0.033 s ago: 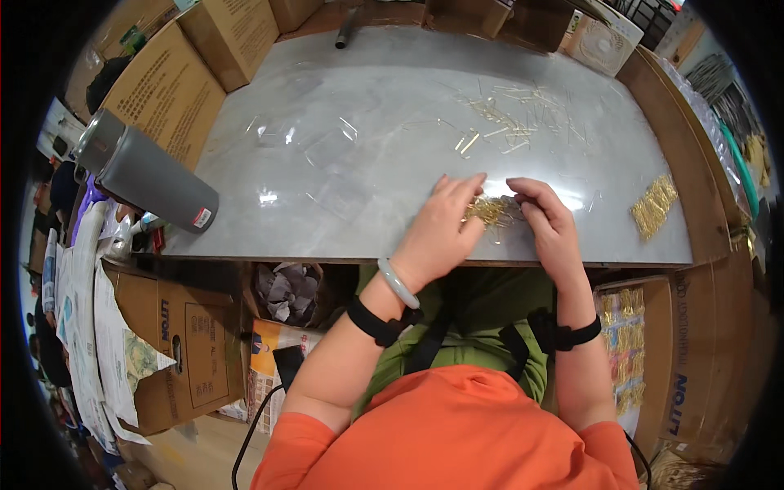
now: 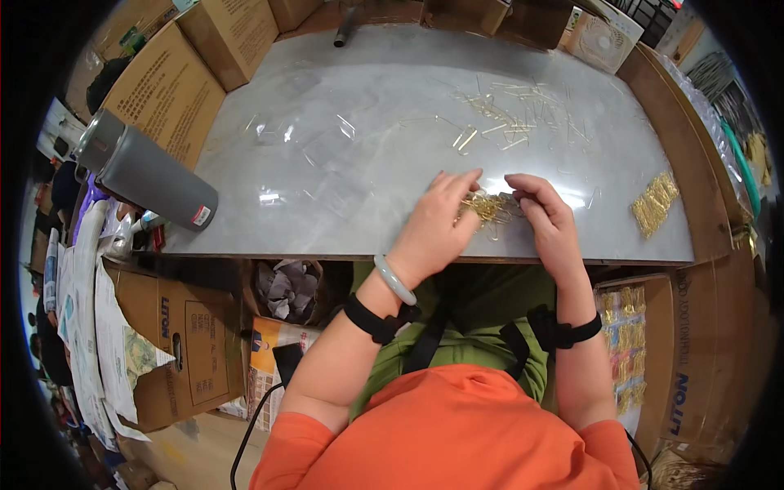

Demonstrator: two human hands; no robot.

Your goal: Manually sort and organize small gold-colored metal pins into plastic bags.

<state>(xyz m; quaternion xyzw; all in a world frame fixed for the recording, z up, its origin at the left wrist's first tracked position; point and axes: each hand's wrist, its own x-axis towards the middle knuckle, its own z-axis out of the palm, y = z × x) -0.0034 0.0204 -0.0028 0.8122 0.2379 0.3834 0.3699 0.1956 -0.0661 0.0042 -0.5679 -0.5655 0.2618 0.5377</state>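
Thin gold hairpin-like wire pins (image 2: 491,209) lie in a small tangled heap near the table's front edge, between my hands. My left hand (image 2: 437,222) rests at the heap's left side, thumb and fingers apart, the fingertips close to the pins. On the right side my right hand (image 2: 545,220) has its thumb and index finger drawn together at the heap's edge. They seem to pinch pin ends there; how many is too small to tell. Farther back, more gold pins (image 2: 510,122) are strewn loosely. A neat flat bundle of gold pins (image 2: 655,204) lies at the table's right.
The grey tabletop (image 2: 269,220) carries a grey tumbler (image 2: 155,171) at its left and clear plastic pieces (image 2: 331,147). Cardboard boxes (image 2: 224,41) wall the back left; a brown board (image 2: 682,155) edges the right. Below stands a carton of carded gold pins (image 2: 625,347).
My left hand has shifted slightly left, uncovering a bit more of the heap. My right hand is nearly unmoved.
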